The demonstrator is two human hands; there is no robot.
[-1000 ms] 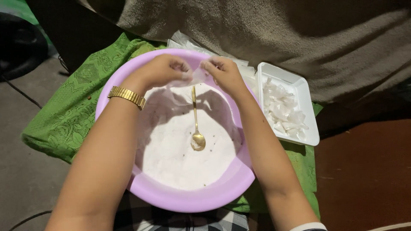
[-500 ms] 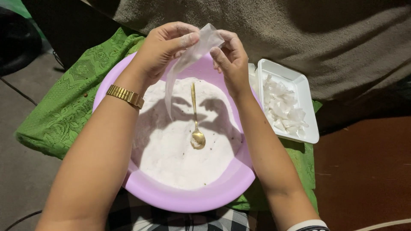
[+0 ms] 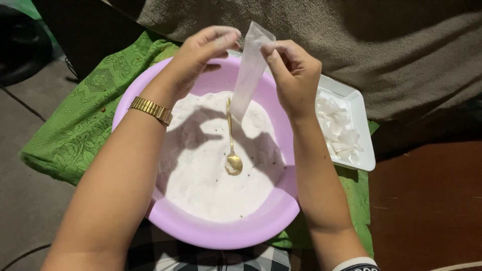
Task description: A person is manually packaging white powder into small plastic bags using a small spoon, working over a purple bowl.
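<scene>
A lilac plastic basin [image 3: 216, 233] holds a bed of white powder [image 3: 201, 170]. On the powder lies a gold-coloured spoon [image 3: 232, 150], bowl towards me. My right hand [image 3: 293, 78] pinches the top of a small clear plastic bag [image 3: 249, 70] that hangs down over the basin. Beside the bag's upper edge is my left hand [image 3: 203, 52], fingers curled, with a gold watch [image 3: 150, 110] on its wrist; whether it touches the bag I cannot tell.
A white foam tray [image 3: 361, 130] with several small filled clear packets stands to the right of the basin. A green lace cloth [image 3: 85, 125] lies under both. A grey-brown fabric [image 3: 361, 45] fills the back; a dark red floor lies at right.
Both hands have lifted from the basin's far rim, bringing up the clear bag. It now hangs straighter and higher from my right hand. The spoon has stayed still.
</scene>
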